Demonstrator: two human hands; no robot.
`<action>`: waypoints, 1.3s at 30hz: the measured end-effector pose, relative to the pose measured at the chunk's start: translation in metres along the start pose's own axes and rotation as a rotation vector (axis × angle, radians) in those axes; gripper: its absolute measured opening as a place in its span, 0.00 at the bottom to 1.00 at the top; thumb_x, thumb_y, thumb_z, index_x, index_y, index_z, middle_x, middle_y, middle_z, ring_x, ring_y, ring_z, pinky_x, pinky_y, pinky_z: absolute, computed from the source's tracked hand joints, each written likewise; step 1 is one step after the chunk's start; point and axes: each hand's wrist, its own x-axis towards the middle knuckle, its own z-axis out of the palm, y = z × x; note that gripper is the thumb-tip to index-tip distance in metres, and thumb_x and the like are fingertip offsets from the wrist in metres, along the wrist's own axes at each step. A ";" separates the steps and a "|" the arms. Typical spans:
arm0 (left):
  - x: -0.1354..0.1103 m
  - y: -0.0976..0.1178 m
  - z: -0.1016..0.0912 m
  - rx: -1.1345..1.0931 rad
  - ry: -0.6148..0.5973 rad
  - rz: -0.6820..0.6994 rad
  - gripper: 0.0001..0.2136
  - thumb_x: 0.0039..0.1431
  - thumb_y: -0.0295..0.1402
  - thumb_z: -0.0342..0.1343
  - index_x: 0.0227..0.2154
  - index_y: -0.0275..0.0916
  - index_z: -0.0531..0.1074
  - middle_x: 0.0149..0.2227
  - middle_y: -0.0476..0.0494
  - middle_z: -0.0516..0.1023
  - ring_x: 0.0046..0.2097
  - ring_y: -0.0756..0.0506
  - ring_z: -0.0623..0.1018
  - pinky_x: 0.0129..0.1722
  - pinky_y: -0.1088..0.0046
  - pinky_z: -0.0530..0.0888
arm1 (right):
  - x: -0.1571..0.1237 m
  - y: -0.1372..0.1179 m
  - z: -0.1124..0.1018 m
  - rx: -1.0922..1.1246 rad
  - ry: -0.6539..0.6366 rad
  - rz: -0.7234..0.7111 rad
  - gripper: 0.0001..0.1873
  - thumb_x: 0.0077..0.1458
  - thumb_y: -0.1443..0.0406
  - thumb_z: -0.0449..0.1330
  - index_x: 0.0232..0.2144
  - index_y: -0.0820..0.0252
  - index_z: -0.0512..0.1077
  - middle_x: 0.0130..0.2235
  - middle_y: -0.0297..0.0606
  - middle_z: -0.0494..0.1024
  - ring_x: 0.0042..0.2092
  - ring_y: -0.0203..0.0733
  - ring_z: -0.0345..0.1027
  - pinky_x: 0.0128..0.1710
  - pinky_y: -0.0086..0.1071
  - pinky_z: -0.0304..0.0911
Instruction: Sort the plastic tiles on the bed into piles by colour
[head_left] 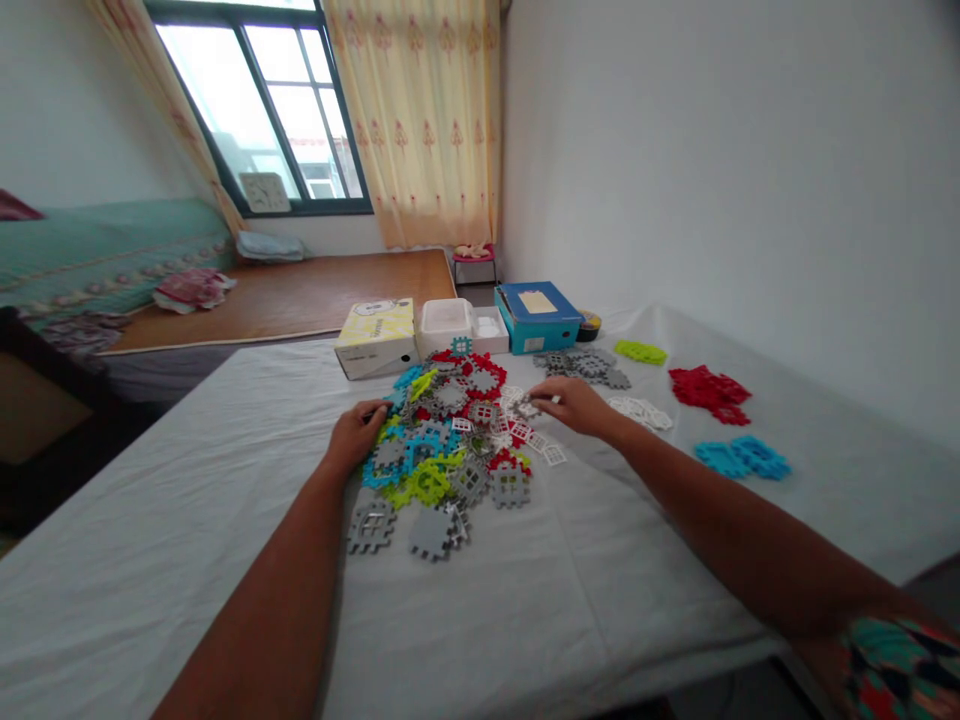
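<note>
Forearms bare, both stretched fwd over table [187, 520], white cloth, lightly creased. Nearest: two grey tiles [371, 525] at the pile's front edge, flat plastic squares w/ notched rims and window cut-outs.

Left hand [358, 432] palm down on left side of mixed pile [450, 445]. Fingers [379, 410] slightly bent, a little apart, resting on blue and lime tiles, gripping nothing visible.

Right hand [577, 405] at pile's right side. Thumb and fingertips drawn together on small white piece [556, 399]; whether it's lifted off the cloth, can't tell. More small white frames [536, 438] scattered just beside it.

Pile: red, blue, lime, grey tiles overlapping, some interlocked.

Right of that hand, separate heaps, well apart: white heap [641, 412], blue heap [742, 458], red heap [709, 388]. Further back: grey heap [589, 365], lime heap [640, 351].

Behind pile, in a row: yellow carton [376, 338], white tub [446, 322], blue box [538, 315].

Beyond table: bed [105, 255], window [262, 100], patterned curtain [420, 120].
</note>
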 end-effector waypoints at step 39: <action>-0.001 0.000 -0.001 -0.002 0.005 0.018 0.21 0.55 0.45 0.48 0.41 0.38 0.78 0.44 0.41 0.80 0.47 0.41 0.78 0.50 0.65 0.72 | 0.015 0.073 0.027 0.195 0.467 0.389 0.17 0.55 0.61 0.58 0.46 0.62 0.74 0.36 0.42 0.80 0.35 0.43 0.75 0.38 0.37 0.71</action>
